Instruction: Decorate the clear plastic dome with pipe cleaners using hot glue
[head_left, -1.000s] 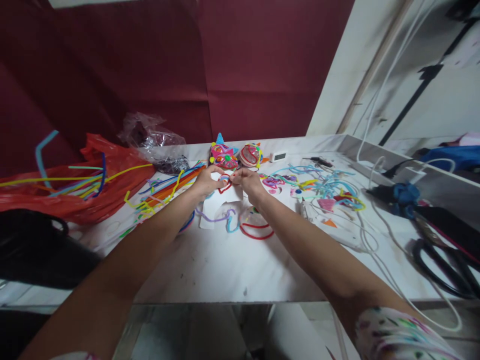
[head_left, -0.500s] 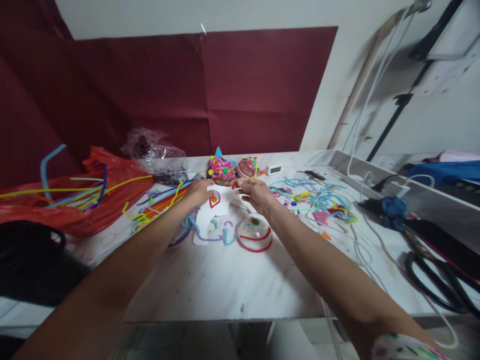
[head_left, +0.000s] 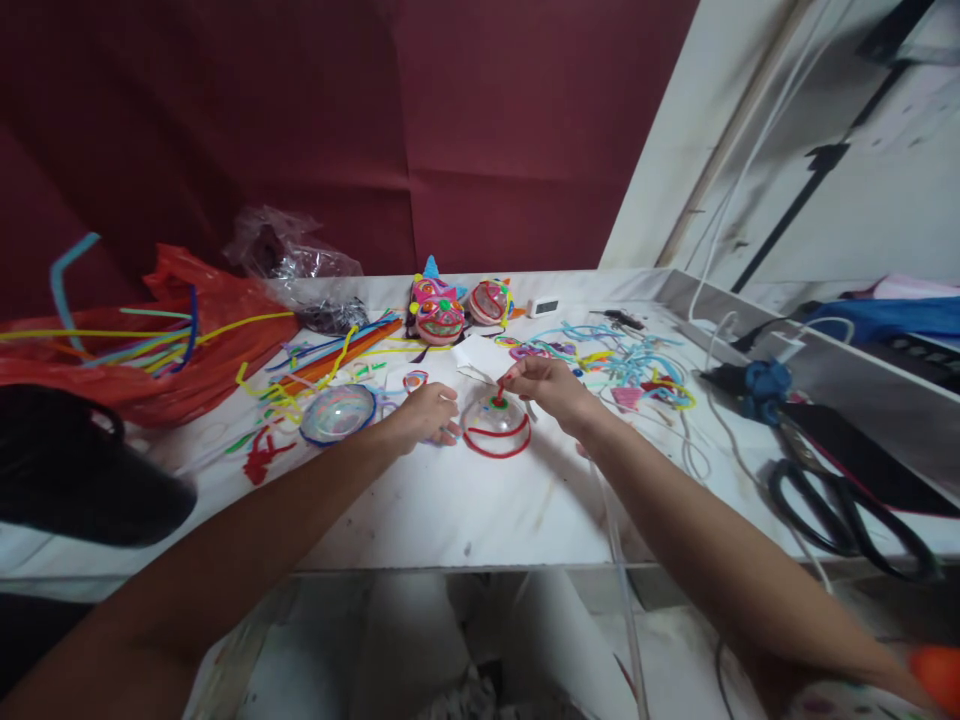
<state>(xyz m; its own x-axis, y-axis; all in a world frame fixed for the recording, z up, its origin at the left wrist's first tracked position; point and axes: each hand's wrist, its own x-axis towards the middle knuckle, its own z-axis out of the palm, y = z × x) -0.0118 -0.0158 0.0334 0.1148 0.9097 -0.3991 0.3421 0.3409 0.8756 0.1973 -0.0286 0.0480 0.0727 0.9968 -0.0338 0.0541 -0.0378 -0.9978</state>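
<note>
A clear dome (head_left: 496, 428) with red curved strips and a green spot on top sits on the white table. Above it, my right hand (head_left: 546, 388) pinches a small red piece (head_left: 500, 392), whose lower end is at the green spot. To the left of the dome is my left hand (head_left: 430, 415), its fingers loosely curled and apart, with nothing seen in them. Behind my hands lies white paper (head_left: 480, 355), and a red and blue eye-shaped piece (head_left: 415, 380) rests beyond my left hand.
A blue-rimmed clear dome (head_left: 339, 413) lies left. Decorated colourful heads (head_left: 439, 310) stand at the back. Red plastic bag (head_left: 217, 350) with coloured strips and a black mug-like object (head_left: 90, 470) are far left. Strip scraps (head_left: 637, 360), cables and black scissors (head_left: 840, 510) lie right.
Both hands have come nearer, my right hand to the dome top with the red piece and my left hand beside the dome. The view has tilted down, and the blue-rimmed dome shows more fully.
</note>
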